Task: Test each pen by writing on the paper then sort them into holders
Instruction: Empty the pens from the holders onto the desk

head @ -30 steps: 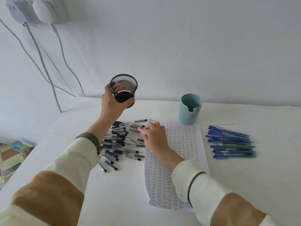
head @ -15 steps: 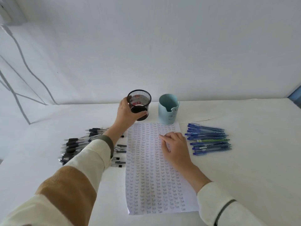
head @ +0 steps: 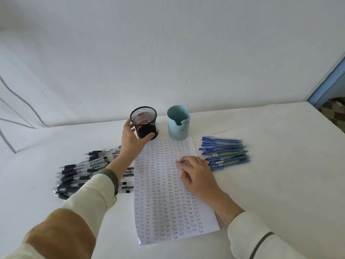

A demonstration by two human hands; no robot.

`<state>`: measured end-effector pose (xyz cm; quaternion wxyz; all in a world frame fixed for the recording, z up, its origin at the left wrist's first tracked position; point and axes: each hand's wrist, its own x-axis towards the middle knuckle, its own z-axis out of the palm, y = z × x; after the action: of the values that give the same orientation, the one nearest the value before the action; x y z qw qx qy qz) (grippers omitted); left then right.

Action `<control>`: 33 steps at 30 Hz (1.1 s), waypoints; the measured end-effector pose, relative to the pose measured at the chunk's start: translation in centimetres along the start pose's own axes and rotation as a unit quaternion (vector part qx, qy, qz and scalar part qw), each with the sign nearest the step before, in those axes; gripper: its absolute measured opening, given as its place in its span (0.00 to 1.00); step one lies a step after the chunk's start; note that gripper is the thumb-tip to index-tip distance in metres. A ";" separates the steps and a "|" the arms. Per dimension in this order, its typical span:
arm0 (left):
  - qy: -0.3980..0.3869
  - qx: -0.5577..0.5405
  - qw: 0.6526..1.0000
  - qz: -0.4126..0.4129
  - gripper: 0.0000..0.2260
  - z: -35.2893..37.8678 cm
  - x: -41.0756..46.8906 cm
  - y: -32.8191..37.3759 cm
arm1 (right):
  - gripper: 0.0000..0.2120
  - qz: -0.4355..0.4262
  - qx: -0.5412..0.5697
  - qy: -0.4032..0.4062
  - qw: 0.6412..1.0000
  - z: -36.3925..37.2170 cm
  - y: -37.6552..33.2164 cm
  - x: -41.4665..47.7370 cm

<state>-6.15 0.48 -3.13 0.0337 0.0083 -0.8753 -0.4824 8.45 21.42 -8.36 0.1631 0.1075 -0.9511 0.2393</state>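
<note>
Table (head: 280, 184), paper (head: 168, 212), pens (head: 224, 154), mesh holder (head: 144, 121), blue holder (head: 178, 128)

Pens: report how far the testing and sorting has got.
Done: the paper is covered in "Test" words. In hand: the left hand grips the black mesh holder; the right hand rests on the paper. Left: black pens and blue pens lie on the table, none in a holder.

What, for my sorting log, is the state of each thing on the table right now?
left hand: grips the mesh cup.
mesh cup: upright, no pens inside.
blue cup: upright, untouched, no pens showing.
paper: flat, filled with rows of "Test".
right hand: rests on the paper, holding nothing.
black pens: loose pile left of the paper.
blue pens: lying side by side right of the paper.
</note>
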 end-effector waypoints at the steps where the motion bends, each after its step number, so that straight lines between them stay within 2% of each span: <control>1: -0.002 0.003 1.000 -0.001 0.44 -0.1 0.0 0.0 | 0.17 0.000 0.001 -0.001 1.000 0.0 0.0 0.0; 4: -0.005 0.004 1.000 -0.011 0.44 -0.1 0.6 0.4 | 0.17 0.000 0.005 -0.003 1.000 -0.2 -0.1 -0.3; 8: 0.005 0.026 1.000 0.004 0.37 -0.2 1.0 0.8 | 0.18 -0.011 -0.002 0.000 1.000 -0.3 -0.3 -1.1; 11: 0.019 0.015 1.000 0.015 0.36 -0.2 0.6 0.5 | 0.19 -0.012 0.001 0.006 1.000 -0.6 -0.4 -1.3; 18: -0.006 0.021 1.000 0.017 0.37 0.2 -0.9 -0.2 | 0.17 -0.005 0.017 -0.011 1.000 -1.1 -0.2 -1.2; 20: -0.012 0.015 1.000 0.016 0.38 0.1 -1.2 -0.1 | 0.17 -0.010 0.004 0.011 1.000 -1.8 0.1 -0.8; 23: 0.008 0.003 1.000 0.013 0.44 0.0 -2.2 0.4 | 0.17 0.017 -0.057 0.081 0.995 -3.2 1.8 0.6; 26: 0.059 -0.008 0.995 0.077 0.41 0.0 -4.0 1.1 | 0.15 0.075 -0.126 0.075 0.986 -4.6 3.9 2.2; 30: -0.030 0.067 0.974 0.216 0.30 0.9 -6.8 0.2 | 0.13 0.099 -0.156 0.001 0.983 -5.2 5.5 3.0; 33: 0.009 0.148 0.945 0.293 0.27 1.3 -7.7 -0.7 | 0.12 0.085 -0.150 -0.010 0.985 -5.3 5.8 3.1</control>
<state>1.47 1.52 -4.79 0.1798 -0.2396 -0.9001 -0.3165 5.30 28.58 -5.25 0.1470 0.0028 -0.9834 0.1059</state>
